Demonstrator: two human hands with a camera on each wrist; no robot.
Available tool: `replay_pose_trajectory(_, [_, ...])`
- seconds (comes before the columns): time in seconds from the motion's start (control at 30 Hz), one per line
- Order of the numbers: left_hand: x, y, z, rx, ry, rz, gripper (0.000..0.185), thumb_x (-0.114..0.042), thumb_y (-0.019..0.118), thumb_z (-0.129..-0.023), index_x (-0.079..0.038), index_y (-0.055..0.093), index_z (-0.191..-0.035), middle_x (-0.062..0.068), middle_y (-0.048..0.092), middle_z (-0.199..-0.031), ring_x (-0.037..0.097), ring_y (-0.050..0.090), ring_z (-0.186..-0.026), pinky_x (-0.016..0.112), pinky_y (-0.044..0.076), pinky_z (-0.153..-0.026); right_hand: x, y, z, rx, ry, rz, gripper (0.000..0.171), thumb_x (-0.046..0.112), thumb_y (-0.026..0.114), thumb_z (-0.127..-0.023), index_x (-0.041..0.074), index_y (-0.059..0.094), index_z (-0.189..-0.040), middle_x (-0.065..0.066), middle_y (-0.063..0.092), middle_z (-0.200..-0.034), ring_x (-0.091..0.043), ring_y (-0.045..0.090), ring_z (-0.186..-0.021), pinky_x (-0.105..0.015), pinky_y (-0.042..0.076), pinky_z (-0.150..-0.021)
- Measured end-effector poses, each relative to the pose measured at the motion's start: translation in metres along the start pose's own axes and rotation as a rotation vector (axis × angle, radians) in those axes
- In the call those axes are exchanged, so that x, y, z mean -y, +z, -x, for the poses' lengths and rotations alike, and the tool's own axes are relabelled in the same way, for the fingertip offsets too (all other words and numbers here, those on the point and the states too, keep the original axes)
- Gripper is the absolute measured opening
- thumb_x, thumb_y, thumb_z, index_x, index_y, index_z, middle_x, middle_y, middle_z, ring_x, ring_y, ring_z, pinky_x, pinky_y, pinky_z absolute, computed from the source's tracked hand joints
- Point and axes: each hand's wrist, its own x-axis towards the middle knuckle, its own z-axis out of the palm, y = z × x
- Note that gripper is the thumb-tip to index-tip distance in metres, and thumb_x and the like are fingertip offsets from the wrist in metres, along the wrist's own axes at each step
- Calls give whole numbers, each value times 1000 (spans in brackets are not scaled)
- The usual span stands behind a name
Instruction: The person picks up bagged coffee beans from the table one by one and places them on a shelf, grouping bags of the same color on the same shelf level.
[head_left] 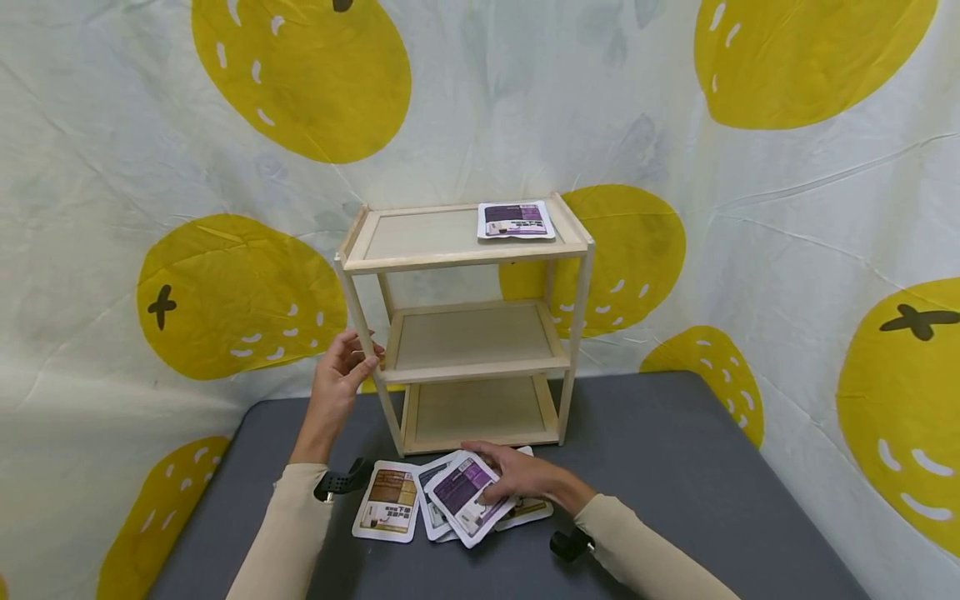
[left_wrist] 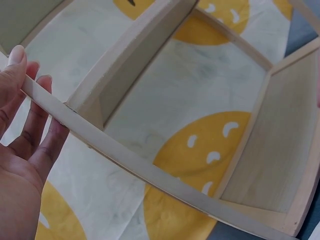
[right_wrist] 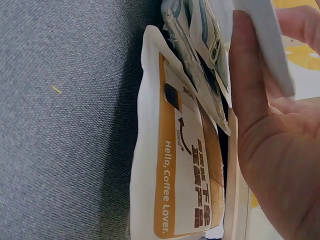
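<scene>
Wooden shelf (head_left: 468, 335), purple-printed sachet (head_left: 517, 220) on top tier (head_left: 420, 227), left grip (head_left: 341, 375) curled round post (head_left: 352, 300), right grip (head_left: 521, 473) pinching second sachet (head_left: 461, 493)

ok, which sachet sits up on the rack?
The purple sachet on the wooden rack's top shelf; the right hand holds another purple one, the rest lie on the grey surface.

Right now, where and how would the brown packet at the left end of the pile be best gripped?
Probably pinch the brown packet at its left edge, coming in low from the left, thumb on top. It lies flat on the grey surface, so an edge likely needs lifting first; its right side sits against the fanned packets, while its left is free.
</scene>
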Motion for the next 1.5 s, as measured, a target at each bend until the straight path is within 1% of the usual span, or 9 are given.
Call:
replay_pose_trajectory(0.2, [2, -1, -1, 2, -5, -12, 40, -2, 65, -98, -2, 54, -136, 8, 66, -109, 33, 66, -103, 25, 55, -85, -4, 1, -1, -11, -5, -100, 95, -3, 78, -80, -2, 22, -158, -17, 61, -131, -21, 70, -99, -29, 57, -82])
replay_pose_trajectory(0.33, [0, 0, -1, 8, -9, -8, 39, -2, 64, -98, -3, 54, -136, 7, 66, -109, 29, 67, -104, 26, 55, -87, -6, 1, -1, 3, -21, -149, 95, -4, 77, -83, -1, 19, -158, -19, 61, -132, -24, 70, -104, -33, 58, -83])
replay_pose_trajectory(0.43, [-2, 1, -2, 8, -14, -6, 39, -3, 64, -98, -6, 55, -136, 6, 66, -110, 26, 67, -104, 27, 56, -88, -6, 0, -2, 6, -45, -68, 90, 0, 77, -85, 3, 27, -159, -17, 57, -141, -20, 67, -108, -31, 56, -87])
replay_pose_trajectory(0.6, [-4, 2, -3, 2, -22, -11, 39, -2, 65, -98, -7, 56, -136, 6, 65, -110, 24, 67, -103, 27, 56, -88, -4, 0, -2, -43, -43, 105, 62, 9, 77, -87, 12, 56, -146, -8, 55, -143, -13, 63, -102, -25, 54, -82])
replay_pose_trajectory(0.83, [-5, 1, -3, 1, -27, -11, 39, -1, 66, -97, -7, 56, -135, 8, 65, -110, 25, 67, -102, 27, 56, -87, -6, 1, -2, -143, -64, 99, 52, 9, 78, -86, 7, 64, -136, -12, 65, -129, -15, 66, -96, -25, 56, -78])
replay_pose_trajectory(1.03, [-4, 0, -1, -8, -31, -24, 38, -2, 66, -97, -5, 56, -134, 12, 65, -110, 32, 66, -102, 26, 56, -86, -6, 2, 0, -132, -86, 35, 48, 5, 77, -87, 2, 64, -133, -17, 69, -120, -17, 68, -96, -26, 56, -79])
replay_pose_trajectory(1.27, [-7, 1, -2, -13, -37, -39, 38, 1, 65, -97, -2, 55, -134, 27, 62, -117, 40, 63, -104, 25, 55, -85, -1, 4, 3, -153, -65, 21, 44, 6, 78, -87, 5, 67, -129, -14, 71, -114, -18, 69, -94, -27, 57, -77])
replay_pose_trajectory(1.33, [-10, 2, -1, -11, -40, -36, 38, 4, 64, -96, 0, 55, -133, 31, 60, -118, 36, 64, -104, 25, 55, -85, 1, 5, 4, -156, -53, 17, 44, 6, 78, -87, 6, 67, -129, -14, 72, -114, -18, 69, -94, -27, 57, -77])
replay_pose_trajectory(1.5, [-8, 1, -1, -11, -17, -41, 37, 2, 64, -97, 0, 54, -133, 30, 60, -117, 34, 63, -102, 25, 55, -83, 7, 6, 8, -155, -28, 4, 45, 4, 76, -87, 5, 66, -131, -16, 69, -118, -22, 68, -96, -28, 57, -76])
